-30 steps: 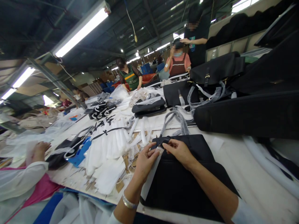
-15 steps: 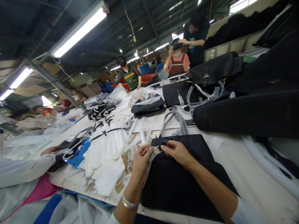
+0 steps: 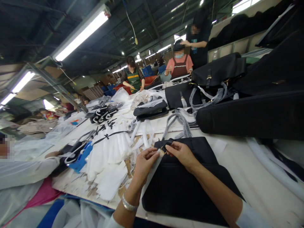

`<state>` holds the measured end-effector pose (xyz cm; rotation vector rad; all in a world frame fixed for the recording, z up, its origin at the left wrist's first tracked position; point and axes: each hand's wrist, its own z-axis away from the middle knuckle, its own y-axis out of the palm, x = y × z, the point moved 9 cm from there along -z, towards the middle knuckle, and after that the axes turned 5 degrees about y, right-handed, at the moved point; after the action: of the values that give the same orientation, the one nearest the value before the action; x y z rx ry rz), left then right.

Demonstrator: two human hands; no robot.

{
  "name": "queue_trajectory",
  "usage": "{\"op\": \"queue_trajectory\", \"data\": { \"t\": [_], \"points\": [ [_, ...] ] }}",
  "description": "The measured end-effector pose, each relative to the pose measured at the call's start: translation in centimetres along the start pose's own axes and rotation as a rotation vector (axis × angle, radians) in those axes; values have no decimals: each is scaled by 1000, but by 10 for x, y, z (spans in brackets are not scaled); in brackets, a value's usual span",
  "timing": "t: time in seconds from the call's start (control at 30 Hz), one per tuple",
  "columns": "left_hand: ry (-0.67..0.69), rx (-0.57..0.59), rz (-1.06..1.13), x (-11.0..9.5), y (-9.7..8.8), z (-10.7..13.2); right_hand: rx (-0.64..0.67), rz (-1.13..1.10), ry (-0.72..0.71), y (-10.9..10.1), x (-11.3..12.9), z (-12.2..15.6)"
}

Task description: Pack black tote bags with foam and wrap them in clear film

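Observation:
A black fabric bag (image 3: 190, 186) lies flat on the white table (image 3: 239, 167) in front of me. My left hand (image 3: 143, 164) pinches a strip of white paper (image 3: 152, 172) against the bag's top edge. My right hand (image 3: 181, 153) is closed in a pinch on the bag's gold buckle (image 3: 162, 149), where a black strap tab meets the edge. Grey handles (image 3: 180, 122) run away from the bag toward the far side.
A pile of white wrapping sheets (image 3: 111, 148) and cardboard scraps lies left of the bag. Large black bags (image 3: 249, 114) are stacked at the right. A co-worker's white sleeve (image 3: 26, 171) reaches in at the left. Other people stand at the table's far end.
My left hand has shifted slightly along the white strip, and the gold buckle now shows between my fingers. The co-worker's arm at the left has stretched further over the table.

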<state>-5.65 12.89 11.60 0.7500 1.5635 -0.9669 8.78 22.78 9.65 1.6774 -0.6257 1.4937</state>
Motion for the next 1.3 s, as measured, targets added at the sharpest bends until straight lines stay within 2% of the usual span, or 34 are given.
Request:
{"op": "queue_trajectory", "data": {
  "t": [0.2,0.33,0.43,0.67,0.87,1.03,1.2,1.3],
  "points": [
    [-45,6,143,1,10,-1,16,12,11,2,1,1],
    [-83,78,228,3,21,-1,-5,-22,-8,0,1,0],
    [-126,167,217,5,30,3,-34,-52,-27,-3,2,0],
    [-169,256,141,3,34,9,-73,-40,-41,-6,4,2],
    [-161,226,172,7,35,7,-63,-8,-42,-4,3,1],
    [-197,268,248,5,42,10,-37,-5,-54,-2,1,0],
    [-161,254,134,7,35,8,-96,12,-70,-8,3,1],
    [-171,241,100,10,32,8,-83,10,-73,-6,4,1]
  ]
}}
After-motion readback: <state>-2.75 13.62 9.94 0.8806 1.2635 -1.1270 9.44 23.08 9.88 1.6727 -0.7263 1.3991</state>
